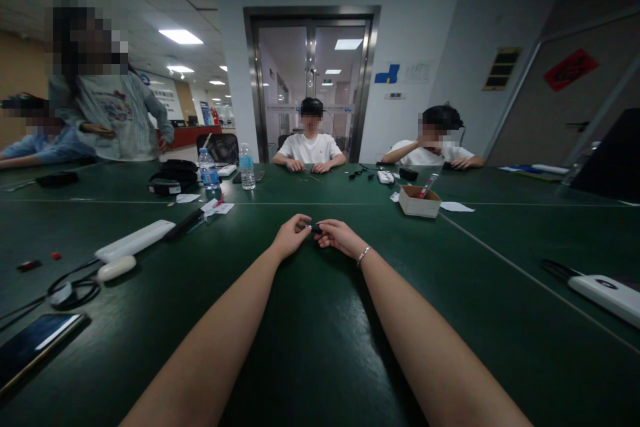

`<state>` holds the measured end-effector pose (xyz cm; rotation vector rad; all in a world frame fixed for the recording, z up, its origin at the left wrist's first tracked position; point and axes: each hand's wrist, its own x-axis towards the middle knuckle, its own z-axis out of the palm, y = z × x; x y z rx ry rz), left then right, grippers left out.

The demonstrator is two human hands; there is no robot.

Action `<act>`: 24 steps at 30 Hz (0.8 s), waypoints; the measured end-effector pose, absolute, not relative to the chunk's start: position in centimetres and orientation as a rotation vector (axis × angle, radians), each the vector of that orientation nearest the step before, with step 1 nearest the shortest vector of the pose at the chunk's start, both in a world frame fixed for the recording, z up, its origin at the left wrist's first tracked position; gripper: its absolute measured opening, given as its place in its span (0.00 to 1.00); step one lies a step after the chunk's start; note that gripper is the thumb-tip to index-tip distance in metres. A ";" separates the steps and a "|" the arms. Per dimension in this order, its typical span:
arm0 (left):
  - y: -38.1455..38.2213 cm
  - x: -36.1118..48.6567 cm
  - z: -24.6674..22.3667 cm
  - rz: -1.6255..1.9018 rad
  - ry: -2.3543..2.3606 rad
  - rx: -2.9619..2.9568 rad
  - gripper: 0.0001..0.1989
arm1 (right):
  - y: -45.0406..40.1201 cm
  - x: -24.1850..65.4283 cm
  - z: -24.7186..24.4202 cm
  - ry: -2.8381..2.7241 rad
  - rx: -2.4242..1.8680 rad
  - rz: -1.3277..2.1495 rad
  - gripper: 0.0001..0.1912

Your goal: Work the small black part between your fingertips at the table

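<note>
Both hands meet over the middle of the green table. A small black object with a pale end lies between them, too small for me to tell its kind. My right hand, with a silvery bracelet at the wrist, pinches its dark body between thumb and fingers. From the other side, the thumb and forefinger of my left hand close on its pale end. My fingers partly hide it.
At left lie a phone, a white power bank, a pale oval item and a coiled cable. Two water bottles and an open box stand farther back. Another white device is at right. Several people sit or stand around.
</note>
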<state>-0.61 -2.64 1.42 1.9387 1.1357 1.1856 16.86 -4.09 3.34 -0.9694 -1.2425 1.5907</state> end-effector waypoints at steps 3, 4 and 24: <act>-2.3 -0.6 1.1 1.167 1.093 1.917 0.14 | -4.2 16.8 3.4 -1.241 -0.981 1.582 0.05; -2.2 -0.5 1.0 1.163 1.078 1.908 0.14 | -4.2 16.8 3.5 -1.239 -0.987 1.580 0.05; -2.6 -0.4 1.3 1.140 1.143 1.891 0.14 | -4.0 16.8 3.3 -1.229 -0.990 1.583 0.03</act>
